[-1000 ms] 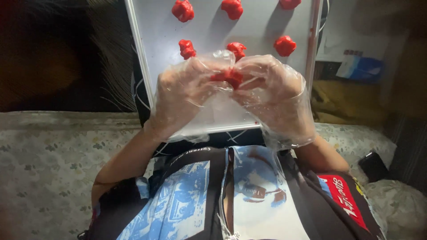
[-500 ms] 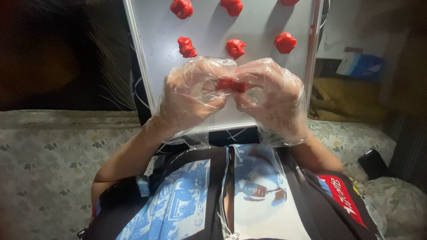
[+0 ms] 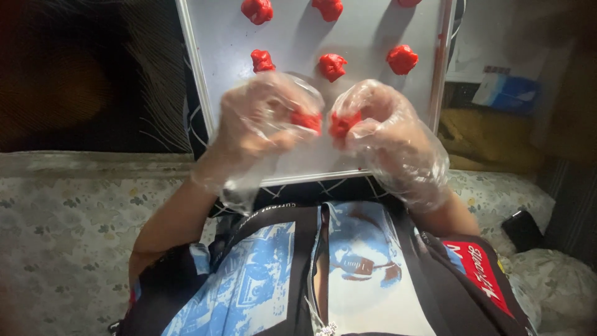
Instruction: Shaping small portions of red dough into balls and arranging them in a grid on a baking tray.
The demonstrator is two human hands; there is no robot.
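from the head view, your left hand (image 3: 264, 121), in a thin clear plastic glove, has its grip closed on a small red lump of soft dough-like material (image 3: 306, 119), and your right hand (image 3: 382, 134), gloved the same way, pinches a second small red lump (image 3: 343, 123); the two lumps sit near each other but apart, just above the near end of the flat grey metal tray (image 3: 367, 68)

on the tray beyond your hands you already have a row of three rough red shaped pieces: one at the left (image 3: 262, 60), one in the middle (image 3: 333, 66), one at the right (image 3: 402, 59); a further row (image 3: 257, 10) shows at the top edge, partly cut off

judging by this, two rows are laid out, the near end of the tray is bare, and the two pieces in your fingers are not yet placed
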